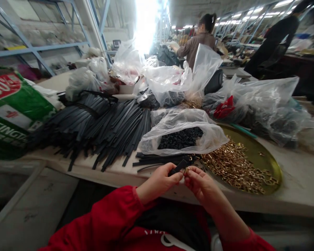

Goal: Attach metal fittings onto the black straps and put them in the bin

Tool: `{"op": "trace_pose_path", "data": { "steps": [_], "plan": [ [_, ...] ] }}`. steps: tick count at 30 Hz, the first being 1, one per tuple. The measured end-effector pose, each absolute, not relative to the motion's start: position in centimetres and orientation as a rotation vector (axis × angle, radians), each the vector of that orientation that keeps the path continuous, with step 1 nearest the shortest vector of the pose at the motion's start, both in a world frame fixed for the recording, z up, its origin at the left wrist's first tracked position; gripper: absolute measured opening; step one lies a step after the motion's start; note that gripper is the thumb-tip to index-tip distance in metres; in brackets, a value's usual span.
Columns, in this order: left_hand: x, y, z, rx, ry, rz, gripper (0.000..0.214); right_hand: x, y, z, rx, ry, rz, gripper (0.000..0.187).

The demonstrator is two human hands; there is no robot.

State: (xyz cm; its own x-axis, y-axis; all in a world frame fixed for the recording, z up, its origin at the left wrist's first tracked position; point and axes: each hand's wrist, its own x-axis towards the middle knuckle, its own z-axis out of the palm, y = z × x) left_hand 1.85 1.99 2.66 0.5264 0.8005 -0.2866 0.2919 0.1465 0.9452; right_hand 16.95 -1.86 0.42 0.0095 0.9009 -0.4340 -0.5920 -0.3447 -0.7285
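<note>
My left hand (161,179) pinches one end of a short black strap (178,166) just above the table's front edge. My right hand (200,181) meets it from the right, fingers closed on a small gold buckle (186,170) at the strap's tip. A few loose black straps (159,159) lie right behind my hands. A round brass tray (261,150) heaped with gold buckles (232,167) sits to the right. A clear bag of small black loops (181,137) lies behind the straps.
A big pile of long black straps (99,125) covers the table's left half, beside a green printed sack (13,111). Several clear plastic bags (259,101) crowd the back. A person in brown (196,43) works farther back. Blue shelving (36,45) stands at left.
</note>
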Motion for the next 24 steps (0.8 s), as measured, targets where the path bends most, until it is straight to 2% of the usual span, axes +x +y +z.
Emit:
{"op": "trace_pose_path", "data": {
  "steps": [13, 21, 24],
  "plan": [
    [0.9, 1.2, 1.0, 1.768, 1.202, 0.511, 0.018, 13.2, -3.1, -2.0, -1.194, -0.512, 1.479, 0.028],
    [-0.3, 2.3, 2.3, 1.787, 1.159, 0.448, 0.020, 14.8, -2.9, -1.2, -1.268, -1.066, 1.498, 0.031],
    [-0.6, 2.6, 2.3, 1.705, 1.109, 0.385, 0.021, 15.2, -3.0, -1.0, -1.214, -1.122, 1.476, 0.023]
  ]
}}
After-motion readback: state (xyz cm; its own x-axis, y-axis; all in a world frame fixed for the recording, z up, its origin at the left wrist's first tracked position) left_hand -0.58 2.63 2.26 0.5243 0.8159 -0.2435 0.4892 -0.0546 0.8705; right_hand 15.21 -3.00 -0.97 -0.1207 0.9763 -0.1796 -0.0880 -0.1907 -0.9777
